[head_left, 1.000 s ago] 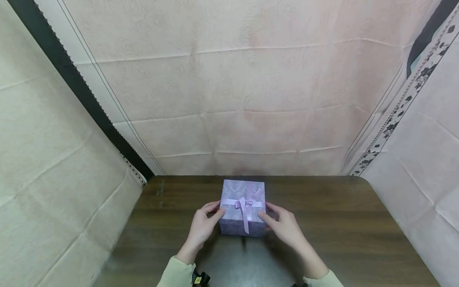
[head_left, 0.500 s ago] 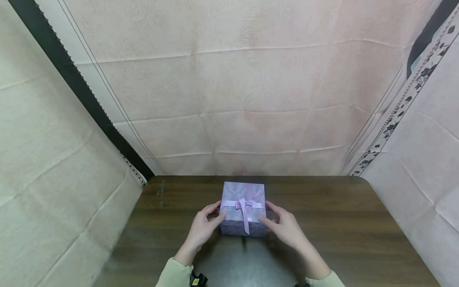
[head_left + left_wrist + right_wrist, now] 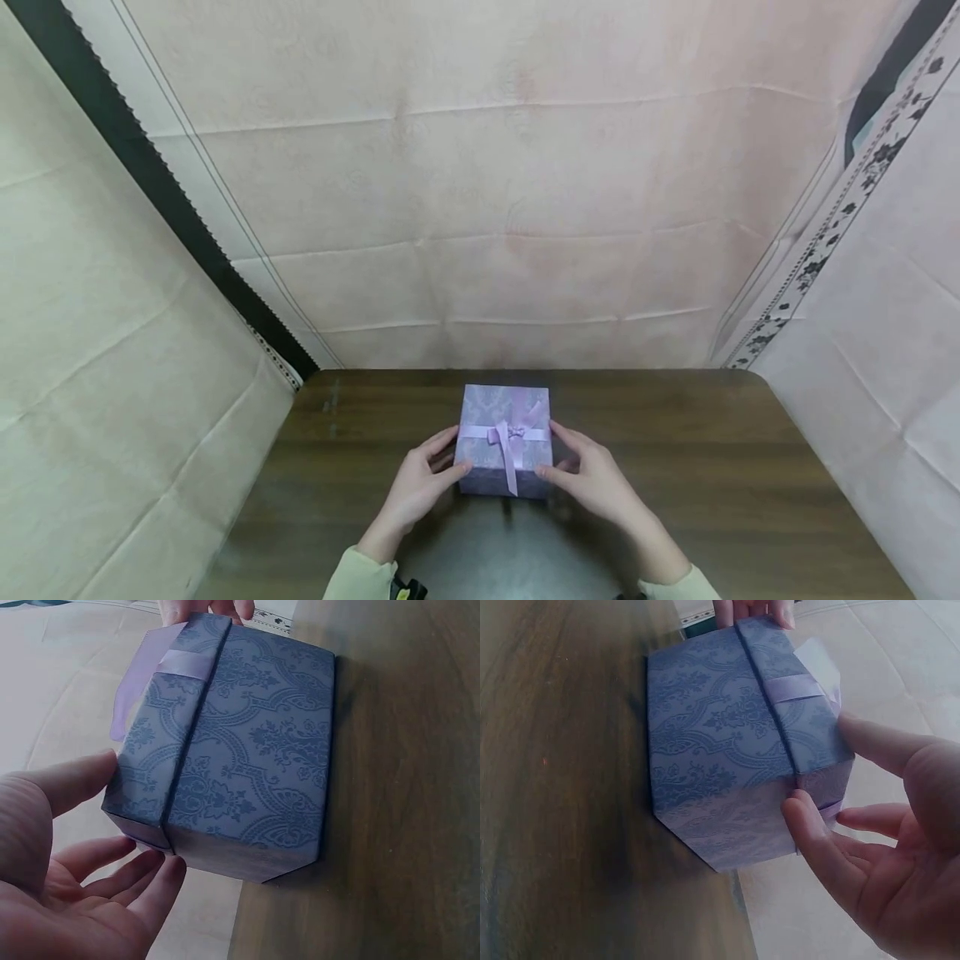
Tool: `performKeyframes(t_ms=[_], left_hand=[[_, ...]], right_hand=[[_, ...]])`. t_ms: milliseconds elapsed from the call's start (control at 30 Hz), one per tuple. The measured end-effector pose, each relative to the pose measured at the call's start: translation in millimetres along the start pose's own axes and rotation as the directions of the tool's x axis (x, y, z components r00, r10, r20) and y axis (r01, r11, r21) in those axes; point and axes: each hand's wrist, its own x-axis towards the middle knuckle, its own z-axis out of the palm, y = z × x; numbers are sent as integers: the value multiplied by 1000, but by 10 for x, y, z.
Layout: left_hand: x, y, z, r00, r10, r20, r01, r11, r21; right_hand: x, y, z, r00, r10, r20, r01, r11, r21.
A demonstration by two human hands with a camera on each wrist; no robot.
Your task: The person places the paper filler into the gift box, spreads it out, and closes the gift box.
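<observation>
A lavender gift box [image 3: 504, 410] with a damask pattern stands on the wooden table. A pale purple ribbon with a bow [image 3: 509, 434] crosses its lid [image 3: 154, 724]; a dark seam line runs between lid and base [image 3: 255, 742]. My left hand [image 3: 417, 486] holds the lid's left side, thumb at the near edge and fingers along the side. On the other side, my right hand [image 3: 596, 483] holds the lid likewise, with a fingertip at the seam in the right wrist view. The inside of the box is hidden.
The brown table [image 3: 712, 467] extends to both sides of the box. Creased pale cloth [image 3: 525, 183] hangs behind it and along both sides. A black device [image 3: 407, 590] sits at my left wrist.
In the head view the lid's top has sunk slightly toward the base, and both hands have come down with it. The whole view has shifted a little.
</observation>
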Motion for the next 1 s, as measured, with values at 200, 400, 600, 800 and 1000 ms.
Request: performKeyframes(t_ms=[200,400,600,800,1000], left_hand=[[33,-49,22,1000,-1,-19,1,1000,4],[16,-67,46,1000,-2,-25,3,1000,25],[17,-67,73,999,18,-40,-16,998,54],[68,-57,68,999,9,-35,-6,996,91],[131,-63,-73,998,52,19,-55,989,141]], right_hand=[[29,13,12,1000,-4,5,4,1000,-5],[48,54,45,1000,-13,17,13,1000,-16],[67,49,55,999,-28,26,29,1000,-12],[113,70,45,999,-35,29,36,999,-32],[131,157,-35,997,-76,23,77,995,-59]])
